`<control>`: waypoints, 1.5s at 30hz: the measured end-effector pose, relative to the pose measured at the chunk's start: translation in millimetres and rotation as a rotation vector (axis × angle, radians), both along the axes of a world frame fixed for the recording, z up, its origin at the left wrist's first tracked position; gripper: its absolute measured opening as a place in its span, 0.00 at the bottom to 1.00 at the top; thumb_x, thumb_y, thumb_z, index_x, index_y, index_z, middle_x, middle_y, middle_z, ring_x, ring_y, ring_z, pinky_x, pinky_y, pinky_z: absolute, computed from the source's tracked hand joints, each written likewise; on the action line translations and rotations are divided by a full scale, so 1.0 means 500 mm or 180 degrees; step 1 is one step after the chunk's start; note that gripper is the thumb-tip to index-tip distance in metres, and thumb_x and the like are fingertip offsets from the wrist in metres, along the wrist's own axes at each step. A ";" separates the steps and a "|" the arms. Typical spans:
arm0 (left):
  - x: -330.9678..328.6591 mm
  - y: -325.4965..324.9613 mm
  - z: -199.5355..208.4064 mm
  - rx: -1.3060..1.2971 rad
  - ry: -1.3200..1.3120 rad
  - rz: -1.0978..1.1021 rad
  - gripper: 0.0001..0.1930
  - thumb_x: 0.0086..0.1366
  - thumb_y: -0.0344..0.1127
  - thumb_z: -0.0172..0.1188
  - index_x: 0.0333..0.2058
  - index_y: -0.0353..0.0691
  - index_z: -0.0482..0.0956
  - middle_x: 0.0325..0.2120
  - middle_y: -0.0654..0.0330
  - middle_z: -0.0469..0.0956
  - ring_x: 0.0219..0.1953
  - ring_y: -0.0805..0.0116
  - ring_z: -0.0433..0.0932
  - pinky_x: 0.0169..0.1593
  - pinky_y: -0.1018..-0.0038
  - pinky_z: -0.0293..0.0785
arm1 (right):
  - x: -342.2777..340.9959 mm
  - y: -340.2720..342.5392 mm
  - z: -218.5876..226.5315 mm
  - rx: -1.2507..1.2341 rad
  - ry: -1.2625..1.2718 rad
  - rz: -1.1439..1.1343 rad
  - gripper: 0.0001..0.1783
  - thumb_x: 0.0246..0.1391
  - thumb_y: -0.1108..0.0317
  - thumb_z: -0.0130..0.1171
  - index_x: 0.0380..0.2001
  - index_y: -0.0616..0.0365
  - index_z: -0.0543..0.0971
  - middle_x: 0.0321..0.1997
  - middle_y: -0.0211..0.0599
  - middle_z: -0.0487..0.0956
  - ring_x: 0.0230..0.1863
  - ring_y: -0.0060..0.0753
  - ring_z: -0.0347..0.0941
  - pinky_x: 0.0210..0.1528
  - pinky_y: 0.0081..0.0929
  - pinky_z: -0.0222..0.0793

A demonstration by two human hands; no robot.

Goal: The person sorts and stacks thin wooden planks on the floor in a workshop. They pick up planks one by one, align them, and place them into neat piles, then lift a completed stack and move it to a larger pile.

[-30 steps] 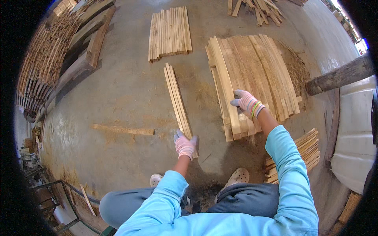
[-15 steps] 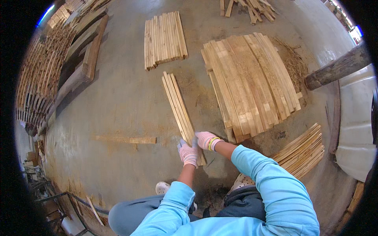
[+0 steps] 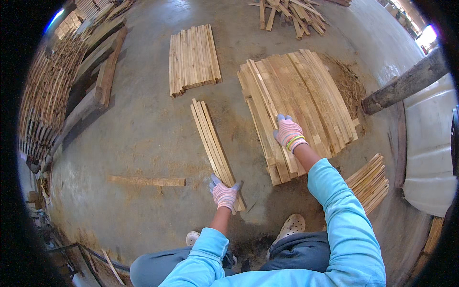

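My left hand (image 3: 224, 194), in a striped glove with grey fingertips, spans the near end of a narrow row of wooden strips (image 3: 210, 136) on the floor, thumb on one side and fingers on the other. To the right lies a wide stack of wooden strips (image 3: 313, 103). My right hand (image 3: 289, 134), gloved alike and with a yellow band at the wrist, is closed over a pale wooden strip (image 3: 264, 85) on top of that stack, toward its left side. The underside of this grip is hidden.
Another row of strips (image 3: 195, 60) lies farther off, with a loose pile (image 3: 299, 16) beyond. A single strip (image 3: 148, 181) is at left. More thin strips (image 3: 370, 184) lie near my right arm. A round post (image 3: 406, 81) slants in at right; stacked timber (image 3: 48, 95) lines the left.
My right hand has left the narrow row and reached out to the right onto the wide stack. The left hand stays at the row's near end. The view has shifted slightly.
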State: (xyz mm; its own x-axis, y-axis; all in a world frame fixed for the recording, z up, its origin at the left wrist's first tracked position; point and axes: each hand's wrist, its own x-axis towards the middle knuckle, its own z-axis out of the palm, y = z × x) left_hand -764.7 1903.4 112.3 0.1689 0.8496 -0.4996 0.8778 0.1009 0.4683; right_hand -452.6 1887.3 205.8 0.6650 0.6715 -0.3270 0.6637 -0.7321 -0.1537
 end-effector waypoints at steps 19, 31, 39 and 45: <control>0.188 -0.051 0.143 -0.1419 -0.2646 -0.0782 0.21 0.68 0.29 0.60 0.59 0.34 0.72 0.47 0.57 0.78 0.48 0.70 0.75 0.53 0.73 0.73 | 0.091 -0.559 0.064 0.2865 0.0599 -0.1815 0.28 0.51 0.72 0.58 0.59 0.58 0.76 0.52 0.44 0.81 0.53 0.37 0.77 0.57 0.31 0.71; 0.210 0.001 0.073 -0.0710 -0.2107 -0.0693 0.22 0.66 0.35 0.63 0.57 0.34 0.74 0.43 0.56 0.80 0.44 0.67 0.77 0.52 0.70 0.74 | 0.196 -0.769 -0.209 -0.0797 0.0422 -0.2511 0.30 0.51 0.49 0.62 0.56 0.48 0.78 0.58 0.49 0.78 0.60 0.52 0.74 0.58 0.47 0.72; 0.361 0.025 0.030 0.0326 -0.1268 -0.0624 0.37 0.61 0.46 0.67 0.63 0.33 0.64 0.54 0.41 0.77 0.56 0.47 0.77 0.59 0.63 0.70 | 0.198 -0.629 -0.068 0.1122 -0.0074 -0.1996 0.31 0.58 0.50 0.57 0.61 0.55 0.73 0.59 0.55 0.77 0.60 0.57 0.73 0.60 0.43 0.70; 0.339 0.063 0.063 -0.0818 -0.1994 0.0583 0.34 0.59 0.39 0.69 0.60 0.34 0.65 0.42 0.49 0.78 0.34 0.63 0.80 0.39 0.66 0.78 | 0.051 -0.243 0.018 0.1039 0.0142 0.0712 0.19 0.59 0.59 0.54 0.48 0.59 0.76 0.45 0.56 0.81 0.45 0.57 0.80 0.43 0.50 0.77</control>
State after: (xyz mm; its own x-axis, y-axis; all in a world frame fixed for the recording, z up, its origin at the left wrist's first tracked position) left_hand -595.3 1934.9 143.8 0.3562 0.7598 -0.5439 0.4088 0.3967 0.8219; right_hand -426.9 1765.9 214.8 0.4806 0.8715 -0.0978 0.7885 -0.4782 -0.3867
